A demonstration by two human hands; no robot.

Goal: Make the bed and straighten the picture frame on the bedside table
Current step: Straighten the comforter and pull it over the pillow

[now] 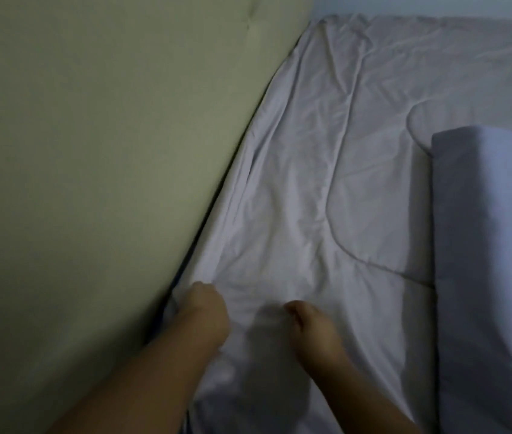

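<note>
Sheet (295, 198) lay creased across the bed, its edge against the headboard (107, 136). The left hand (206, 308) and right hand (308, 321) had fingers clenched on it; pulling evenly with both, I reckoned, would flatten those creases.

Fingers of left hand (206, 303) and right hand (305, 319) vanish in the sheet (295, 183); the pillow (489, 245) is cropped.

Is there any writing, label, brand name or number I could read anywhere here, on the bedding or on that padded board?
None: no words, labels, brands, numbers or signs show. The sheet, the headboard and the folded blanket all look plain, though the picture is dim and slightly blurred.
</note>
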